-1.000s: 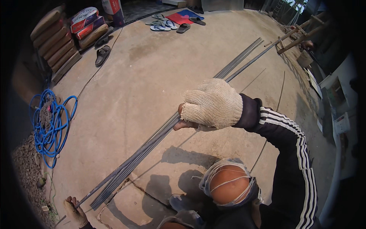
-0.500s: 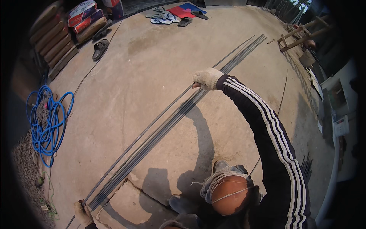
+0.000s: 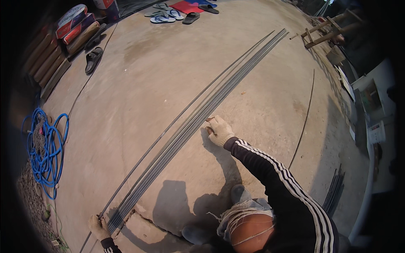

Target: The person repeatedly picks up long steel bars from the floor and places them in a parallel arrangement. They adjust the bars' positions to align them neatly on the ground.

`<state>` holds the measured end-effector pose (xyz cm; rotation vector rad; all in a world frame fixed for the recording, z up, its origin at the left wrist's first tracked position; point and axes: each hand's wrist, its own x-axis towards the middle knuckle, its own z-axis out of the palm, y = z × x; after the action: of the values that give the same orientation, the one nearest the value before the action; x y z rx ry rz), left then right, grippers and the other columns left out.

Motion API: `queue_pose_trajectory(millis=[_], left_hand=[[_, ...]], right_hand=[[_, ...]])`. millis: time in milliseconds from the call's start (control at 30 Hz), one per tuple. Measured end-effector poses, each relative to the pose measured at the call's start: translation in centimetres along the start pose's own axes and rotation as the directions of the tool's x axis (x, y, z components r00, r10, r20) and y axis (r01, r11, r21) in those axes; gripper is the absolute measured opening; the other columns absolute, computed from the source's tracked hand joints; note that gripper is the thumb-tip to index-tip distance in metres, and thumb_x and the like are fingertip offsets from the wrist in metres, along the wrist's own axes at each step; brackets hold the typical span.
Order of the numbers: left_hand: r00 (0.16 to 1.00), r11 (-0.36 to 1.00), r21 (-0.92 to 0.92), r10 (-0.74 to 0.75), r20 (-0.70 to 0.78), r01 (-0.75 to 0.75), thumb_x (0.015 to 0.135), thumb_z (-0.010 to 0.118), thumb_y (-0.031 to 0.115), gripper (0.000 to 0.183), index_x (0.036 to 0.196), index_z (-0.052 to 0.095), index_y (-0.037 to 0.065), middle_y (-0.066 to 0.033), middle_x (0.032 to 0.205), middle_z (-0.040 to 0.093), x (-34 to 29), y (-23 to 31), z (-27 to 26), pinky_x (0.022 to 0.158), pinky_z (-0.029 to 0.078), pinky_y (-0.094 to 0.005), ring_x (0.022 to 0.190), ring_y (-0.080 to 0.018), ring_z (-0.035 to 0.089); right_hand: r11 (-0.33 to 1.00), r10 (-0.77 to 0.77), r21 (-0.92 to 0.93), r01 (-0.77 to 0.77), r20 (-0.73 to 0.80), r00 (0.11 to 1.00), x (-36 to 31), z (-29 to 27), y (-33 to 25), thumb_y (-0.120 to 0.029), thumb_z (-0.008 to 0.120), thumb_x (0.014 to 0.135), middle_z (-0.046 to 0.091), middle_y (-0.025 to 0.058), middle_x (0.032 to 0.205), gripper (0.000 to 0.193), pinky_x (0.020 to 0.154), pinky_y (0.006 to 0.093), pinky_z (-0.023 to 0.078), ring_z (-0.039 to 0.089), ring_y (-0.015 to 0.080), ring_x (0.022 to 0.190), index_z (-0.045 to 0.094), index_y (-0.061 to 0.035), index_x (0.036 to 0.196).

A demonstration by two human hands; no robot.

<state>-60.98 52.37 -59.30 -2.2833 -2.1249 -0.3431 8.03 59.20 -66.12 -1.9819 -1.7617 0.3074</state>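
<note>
Left hand [image 3: 100, 227], in a cream knit glove, at lower left, fingers closed round a single long metal rod [image 3: 185, 108] near its lower end; a short length pokes out past the glove. Rod runs diagonally to upper right, beside a bundle of long grey rods [image 3: 198, 109] lying on the concrete floor [image 3: 139, 97]. Gap between rod and bundle is narrow, widest about midway. Right hand [image 3: 220, 131], same type of glove, bare fingertips showing, sits just right of the bundle near its middle. Its fingers are curled, thumb and forefinger slightly apart, nothing visible pinched; cannot tell if any fingertip touches the bundle. Right sleeve black with white stripes. Loops of pale string [image 3: 236, 213] near the lower edge, beside that sleeve. Shorter dark rods [image 3: 334, 192] at lower right; one thin dark rod [image 3: 306, 116] farther up. Coiled blue hose [image 3: 54, 141] at left, dark sandal [image 3: 93, 61] and stacked sacks [image 3: 46, 59] upper left, white flip-flops [image 3: 162, 19] at top, wooden frame [image 3: 331, 38] upper right.
</note>
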Motion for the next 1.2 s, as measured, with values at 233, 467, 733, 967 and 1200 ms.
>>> queue_pose_trajectory(millis=[233, 467, 733, 967, 1200], left_hand=[[0.973, 0.978, 0.061, 0.204, -0.106, -0.198, 0.085, 0.066, 0.021, 0.019, 0.087, 0.055, 0.006, -0.0136, 0.086, 0.058, 6.4, 9.1, 6.4, 0.077, 0.043, -0.0483, 0.083, -0.0356, 0.057], [0.961, 0.968, 0.002, 0.248, -0.124, -0.249, 0.083, 0.069, 0.020, 0.017, 0.084, 0.057, 0.008, -0.0113, 0.082, 0.060, 9.9, 18.7, 7.8, 0.069, 0.045, -0.0455, 0.078, -0.0340, 0.059], [0.975, 0.960, -0.171, 0.217, -0.043, -0.221, 0.084, 0.070, 0.015, 0.014, 0.093, 0.062, 0.007, -0.0129, 0.088, 0.064, 12.5, 23.7, 9.4, 0.073, 0.047, -0.0457, 0.085, -0.0366, 0.062], [0.969, 0.954, -0.276, 0.168, 0.183, -0.113, 0.089, 0.064, 0.008, 0.018, 0.106, 0.062, 0.004, -0.0204, 0.106, 0.064, 9.1, 17.1, 9.8, 0.085, 0.049, -0.0473, 0.099, -0.0407, 0.061], [0.944, 0.974, -0.224, 0.040, 0.327, 0.036, 0.088, 0.067, 0.009, 0.015, 0.102, 0.061, 0.005, -0.0178, 0.100, 0.062, 7.3, 11.8, 10.4, 0.082, 0.049, -0.0487, 0.096, -0.0400, 0.060]], right_hand=[[0.966, -0.110, 0.238, 0.097, 0.039, 0.993, -6.5, 2.8, -4.4, -0.011, 0.067, 0.090, 0.059, 0.0214, 0.121, 0.040, 0.086, 0.0438, 0.053, 0.063, 0.0376, 0.104, 0.060, -0.0034, 0.128], [0.901, -0.418, 0.083, 0.426, -0.096, 0.903, 3.6, 1.0, -9.6, -0.017, 0.071, 0.089, 0.055, 0.0202, 0.132, 0.049, 0.090, 0.0484, 0.051, 0.058, 0.0361, 0.115, 0.056, -0.0062, 0.134], [0.823, -0.433, -0.205, 0.530, 0.376, 0.819, 11.0, 0.5, -9.3, -0.021, 0.070, 0.086, 0.064, 0.0056, 0.118, 0.027, 0.096, 0.0461, 0.048, 0.059, 0.0281, 0.117, 0.070, -0.0143, 0.112], [0.847, -0.252, -0.335, 0.414, 0.434, 0.865, 12.8, 2.0, -4.5, -0.022, 0.068, 0.090, 0.066, 0.0050, 0.118, 0.023, 0.099, 0.0473, 0.046, 0.060, 0.0265, 0.120, 0.071, -0.0175, 0.112], [0.865, -0.211, -0.375, 0.334, 0.332, 0.919, 12.5, 4.4, -0.7, -0.017, 0.066, 0.086, 0.066, 0.0084, 0.110, 0.017, 0.088, 0.0458, 0.051, 0.064, 0.0290, 0.107, 0.069, -0.0136, 0.103]])
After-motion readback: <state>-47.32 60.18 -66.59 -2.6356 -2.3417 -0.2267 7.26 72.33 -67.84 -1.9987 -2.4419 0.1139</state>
